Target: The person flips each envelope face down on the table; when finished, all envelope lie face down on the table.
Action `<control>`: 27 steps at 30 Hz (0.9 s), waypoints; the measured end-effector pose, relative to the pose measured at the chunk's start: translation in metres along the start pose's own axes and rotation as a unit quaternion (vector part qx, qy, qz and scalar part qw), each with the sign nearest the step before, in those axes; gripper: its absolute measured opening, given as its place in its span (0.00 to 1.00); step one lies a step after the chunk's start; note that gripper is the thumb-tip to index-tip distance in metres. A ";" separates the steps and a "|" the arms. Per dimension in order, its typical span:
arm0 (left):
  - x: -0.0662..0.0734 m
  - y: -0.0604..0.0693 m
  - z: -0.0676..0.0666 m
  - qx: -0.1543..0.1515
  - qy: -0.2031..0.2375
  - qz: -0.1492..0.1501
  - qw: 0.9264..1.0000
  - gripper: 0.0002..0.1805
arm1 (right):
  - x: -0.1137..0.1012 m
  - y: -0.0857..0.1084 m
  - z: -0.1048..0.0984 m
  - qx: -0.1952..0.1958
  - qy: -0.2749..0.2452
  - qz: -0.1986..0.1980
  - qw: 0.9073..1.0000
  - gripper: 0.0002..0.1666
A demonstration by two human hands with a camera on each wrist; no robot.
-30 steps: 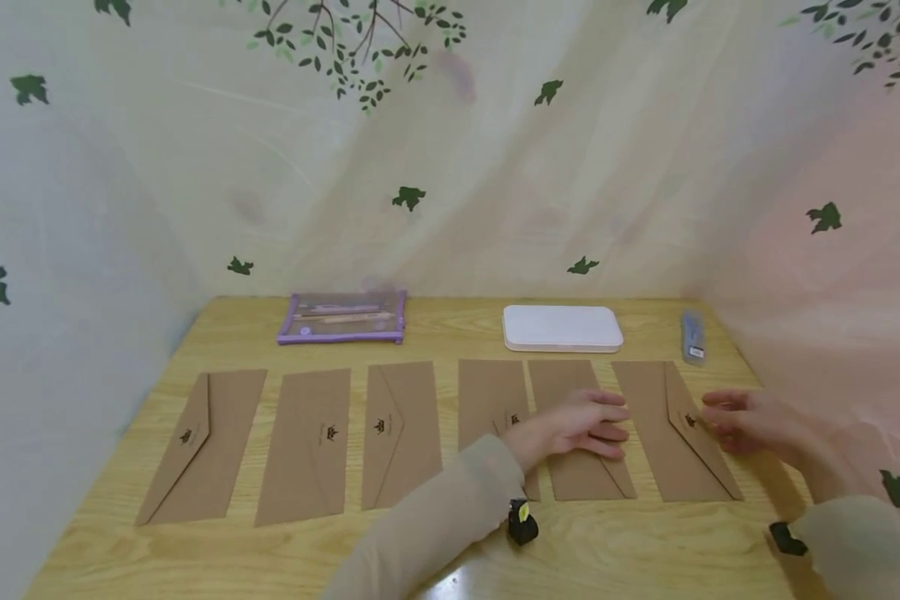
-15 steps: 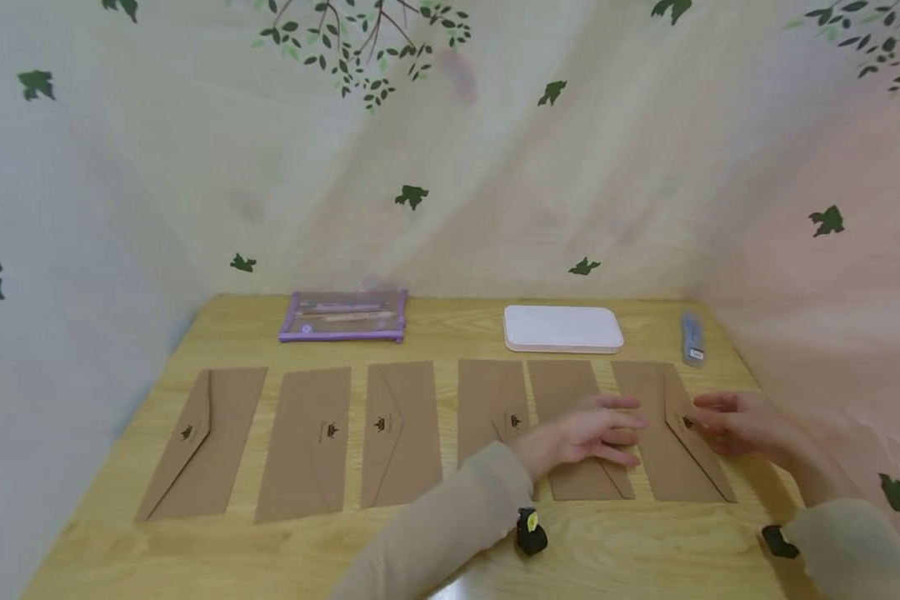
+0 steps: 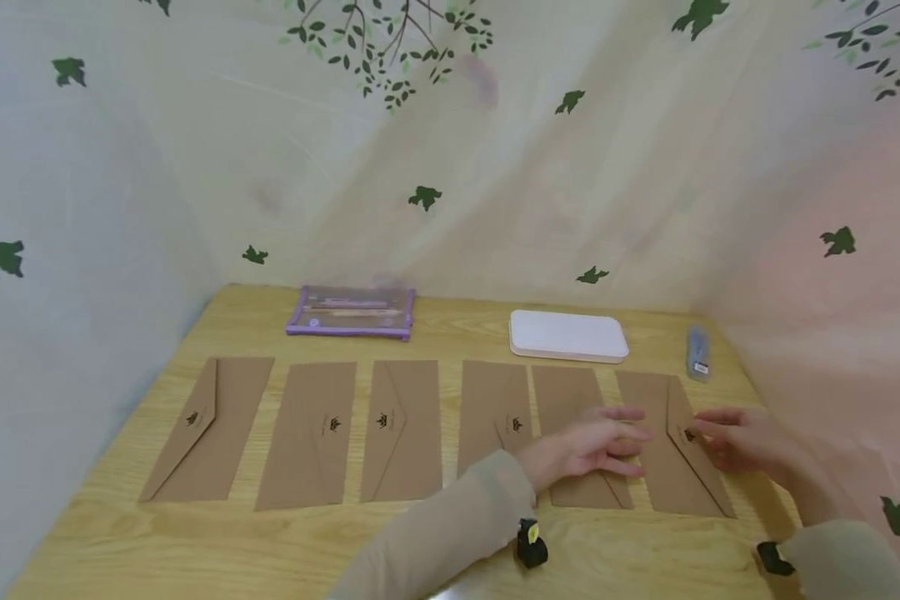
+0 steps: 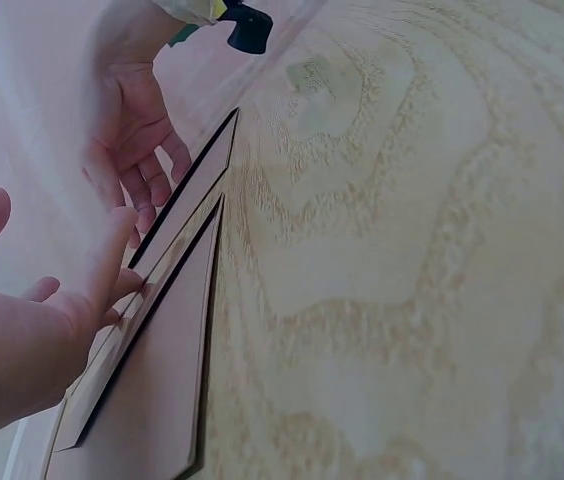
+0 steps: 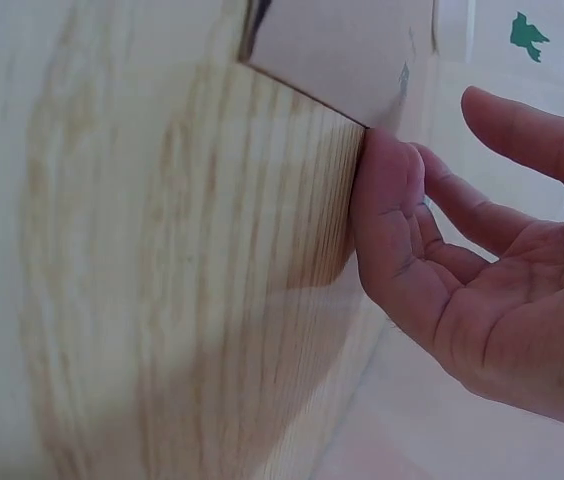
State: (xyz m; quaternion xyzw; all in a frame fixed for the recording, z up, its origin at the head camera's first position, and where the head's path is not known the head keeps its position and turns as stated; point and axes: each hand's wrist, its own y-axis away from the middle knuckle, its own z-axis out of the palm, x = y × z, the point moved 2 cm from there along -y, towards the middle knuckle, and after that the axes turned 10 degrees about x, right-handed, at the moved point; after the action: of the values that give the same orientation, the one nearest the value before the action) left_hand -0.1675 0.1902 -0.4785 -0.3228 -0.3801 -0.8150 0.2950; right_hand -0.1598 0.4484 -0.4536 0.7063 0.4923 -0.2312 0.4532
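Note:
A row of several brown kraft-paper envelopes lies across the table, each upright with its long sides running away from me. My right hand (image 3: 746, 442) touches the right edge of the rightmost envelope (image 3: 651, 408), beside its crown print. In the right wrist view, the fingers of the right hand (image 5: 502, 270) bend against the edge of the envelope (image 5: 352, 50), while the thumb stands apart. My left hand (image 3: 588, 450) is over the envelope second from right (image 3: 566, 392), fingers spread loosely toward the rightmost one. The left wrist view has the left hand (image 4: 22, 340) holding nothing.
Behind the row are a clear purple-edged pencil pouch (image 3: 351, 310), a white flat case (image 3: 567, 335) and a small bluish packet (image 3: 697, 353). A leaf-printed cloth (image 3: 495, 208) hangs around the wooden table (image 3: 195, 550) at the back and sides.
My right hand has moved slightly left, and the rightmost envelope has slid a little left with it. The left hand has shifted slightly right. The head view has tilted a little.

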 end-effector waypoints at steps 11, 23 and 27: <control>-0.009 0.004 0.003 0.002 0.014 -0.002 1.000 0.23 | 0.010 0.006 -0.003 0.004 -0.038 0.037 0.999 0.29; -0.003 0.006 -0.001 0.012 0.021 0.002 1.000 0.23 | -0.002 0.002 -0.001 -0.025 -0.014 0.018 0.999 0.43; -0.003 0.006 0.000 0.013 0.021 0.008 1.000 0.23 | -0.002 0.001 -0.004 -0.029 -0.005 0.014 0.999 0.45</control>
State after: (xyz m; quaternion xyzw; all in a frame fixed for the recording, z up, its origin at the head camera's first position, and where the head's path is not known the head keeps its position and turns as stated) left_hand -0.1614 0.1878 -0.4779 -0.3045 -0.3816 -0.8145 0.3133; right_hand -0.1600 0.4508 -0.4491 0.6987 0.4868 -0.2140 0.4786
